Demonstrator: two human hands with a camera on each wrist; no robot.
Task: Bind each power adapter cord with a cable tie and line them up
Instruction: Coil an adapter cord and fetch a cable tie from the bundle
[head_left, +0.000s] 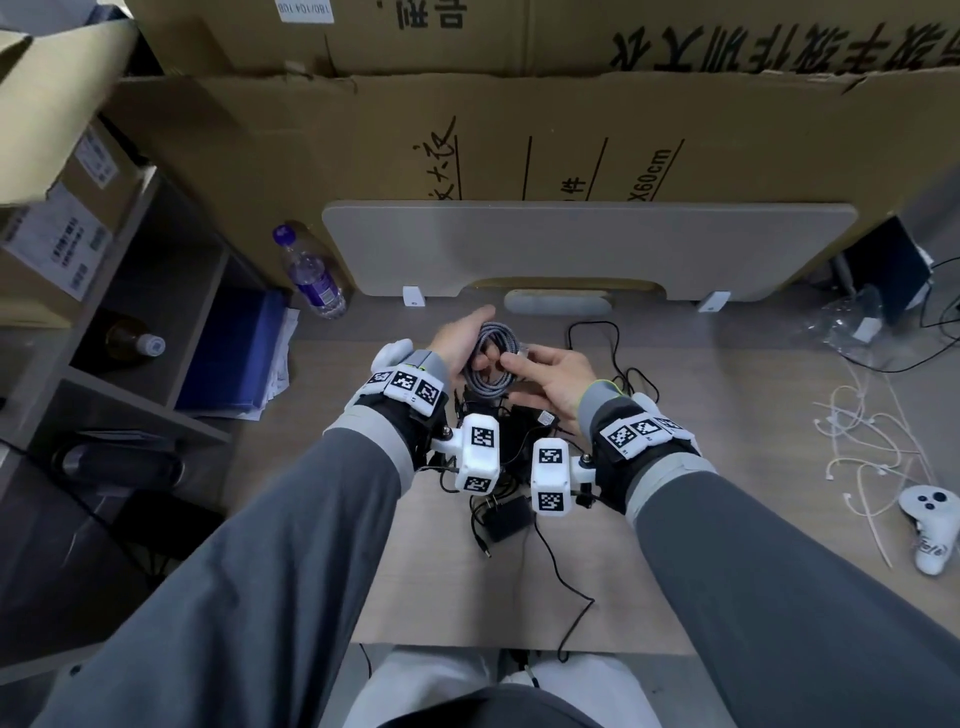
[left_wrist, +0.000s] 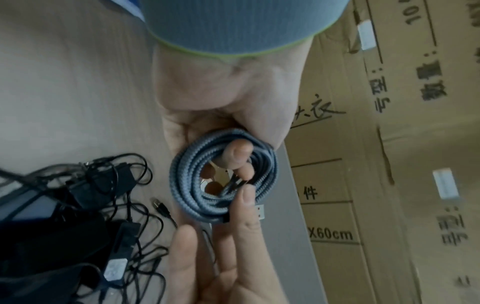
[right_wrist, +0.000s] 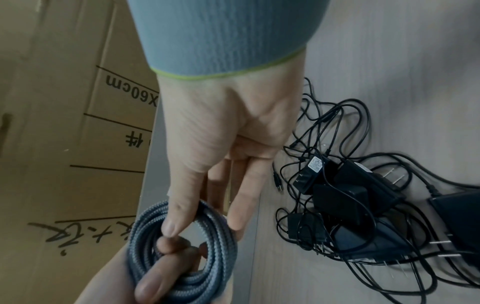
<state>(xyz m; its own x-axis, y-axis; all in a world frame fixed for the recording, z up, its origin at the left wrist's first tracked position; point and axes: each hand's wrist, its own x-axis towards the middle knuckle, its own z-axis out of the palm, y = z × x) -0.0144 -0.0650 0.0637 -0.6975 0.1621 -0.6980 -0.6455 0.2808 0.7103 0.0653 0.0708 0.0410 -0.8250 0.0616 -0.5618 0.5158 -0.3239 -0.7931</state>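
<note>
A grey braided cord (head_left: 488, 364) wound into a coil is held above the desk between both hands. My left hand (head_left: 457, 345) grips the coil's left side, its thumb (left_wrist: 237, 154) hooked through the middle of the coil (left_wrist: 223, 185). My right hand (head_left: 550, 374) pinches the coil's right side near the silver USB plug (left_wrist: 259, 211), thumb (right_wrist: 179, 207) on top of the coil (right_wrist: 182, 253). Below the hands lies a tangle of black power adapters (head_left: 506, 514) with loose black cords (right_wrist: 350, 195). Several white cable ties (head_left: 857, 447) lie on the desk to the right.
A white controller (head_left: 930, 525) sits at the right edge, beside the ties. A water bottle (head_left: 311, 275) stands at the back left. Large cardboard boxes (head_left: 571, 130) and a grey panel (head_left: 587, 244) wall off the back. Shelves (head_left: 130, 322) stand on the left.
</note>
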